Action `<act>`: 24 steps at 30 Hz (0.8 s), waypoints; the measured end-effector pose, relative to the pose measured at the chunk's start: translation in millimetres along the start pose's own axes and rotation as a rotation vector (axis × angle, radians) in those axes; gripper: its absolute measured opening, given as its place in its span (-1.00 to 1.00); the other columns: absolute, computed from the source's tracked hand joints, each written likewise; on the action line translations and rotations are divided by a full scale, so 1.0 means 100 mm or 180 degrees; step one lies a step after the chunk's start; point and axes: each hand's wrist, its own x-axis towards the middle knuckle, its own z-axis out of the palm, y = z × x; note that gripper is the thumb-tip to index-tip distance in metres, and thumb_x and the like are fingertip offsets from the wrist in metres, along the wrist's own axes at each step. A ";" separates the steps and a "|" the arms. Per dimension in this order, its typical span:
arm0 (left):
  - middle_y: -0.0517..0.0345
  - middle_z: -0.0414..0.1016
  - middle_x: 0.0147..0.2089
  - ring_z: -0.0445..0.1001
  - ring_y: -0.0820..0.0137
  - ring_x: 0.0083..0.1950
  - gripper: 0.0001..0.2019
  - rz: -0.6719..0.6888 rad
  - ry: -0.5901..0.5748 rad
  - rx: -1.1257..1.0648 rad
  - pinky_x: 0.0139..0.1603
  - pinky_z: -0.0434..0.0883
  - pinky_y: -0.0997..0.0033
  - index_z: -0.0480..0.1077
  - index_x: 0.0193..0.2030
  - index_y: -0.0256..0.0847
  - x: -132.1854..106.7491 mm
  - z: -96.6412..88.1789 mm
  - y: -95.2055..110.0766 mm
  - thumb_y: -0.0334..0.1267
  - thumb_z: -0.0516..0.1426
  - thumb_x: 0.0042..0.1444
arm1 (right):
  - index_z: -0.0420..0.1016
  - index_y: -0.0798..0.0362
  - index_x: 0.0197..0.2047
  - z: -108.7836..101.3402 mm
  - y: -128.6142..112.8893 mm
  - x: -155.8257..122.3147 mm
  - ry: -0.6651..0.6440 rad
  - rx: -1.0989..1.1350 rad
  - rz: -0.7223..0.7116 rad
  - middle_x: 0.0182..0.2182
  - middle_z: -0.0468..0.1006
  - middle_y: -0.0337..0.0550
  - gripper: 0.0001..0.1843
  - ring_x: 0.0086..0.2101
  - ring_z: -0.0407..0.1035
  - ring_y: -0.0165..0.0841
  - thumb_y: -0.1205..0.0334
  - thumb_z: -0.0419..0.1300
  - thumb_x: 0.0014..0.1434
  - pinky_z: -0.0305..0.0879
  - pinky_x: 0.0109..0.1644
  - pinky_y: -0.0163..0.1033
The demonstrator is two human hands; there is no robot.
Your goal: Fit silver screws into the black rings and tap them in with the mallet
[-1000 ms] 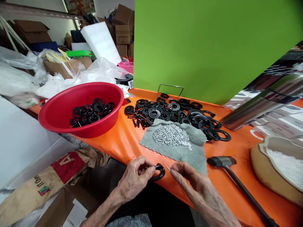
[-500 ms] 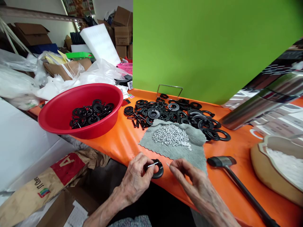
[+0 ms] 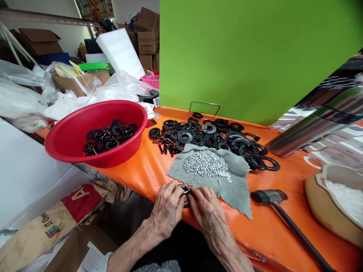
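Note:
My left hand (image 3: 167, 207) and my right hand (image 3: 205, 209) meet at the near edge of the orange table (image 3: 147, 170), fingers closed round a black ring (image 3: 185, 192) with a small metal pin across it. Most of the ring is hidden by my fingers. Just beyond lies a grey cloth (image 3: 227, 185) carrying a heap of small silver pins (image 3: 205, 163). Behind the cloth is a spread of loose black rings (image 3: 215, 138).
A red bowl (image 3: 70, 132) with several black rings stands at the left. A black mallet (image 3: 283, 217) lies at the right, near a tan dish (image 3: 314, 204) of white material. A green panel (image 3: 249, 56) stands behind. Boxes, bags and foam fill the left side.
My right hand moved left and closed onto the ring held by my left hand. Both hands shifted slightly toward the cloth. The pin now sits at the ring between my fingers.

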 end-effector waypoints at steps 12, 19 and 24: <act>0.13 0.36 -0.28 0.38 0.36 -0.21 -0.83 0.0152 -0.0331 -0.0144 -0.14 0.41 0.37 0.36 -0.31 -0.21 0.11 -0.10 -0.01 -0.46 0.00 0.23 | 0.36 0.03 -0.33 -0.03 0.05 0.07 -0.0138 -0.0390 -0.0194 -0.40 0.38 -0.12 -0.79 -0.35 0.22 -0.25 0.37 -0.06 0.27 0.25 -0.28 -0.18; 0.10 0.34 -0.31 0.37 0.34 -0.26 -0.75 0.0246 0.0103 0.0054 -0.17 0.41 0.31 0.37 -0.33 -0.22 -0.01 0.06 -0.06 -0.45 -0.08 0.28 | 0.40 0.01 -0.28 -0.04 0.01 0.06 -0.0004 -0.0482 -0.0161 -0.42 0.41 -0.15 -0.74 -0.37 0.26 -0.27 0.37 -0.09 0.28 0.28 -0.28 -0.18; 0.13 0.35 -0.32 0.37 0.36 -0.28 -0.82 -0.0055 0.0189 -0.0580 -0.19 0.38 0.37 0.39 -0.29 -0.20 -0.05 -0.05 -0.03 -0.39 -0.02 0.25 | 0.34 0.07 -0.14 -0.25 0.38 -0.01 0.0388 -0.0550 0.0336 -0.32 0.43 -0.09 -0.80 -0.31 0.36 -0.30 0.25 -0.08 0.32 0.35 -0.25 -0.22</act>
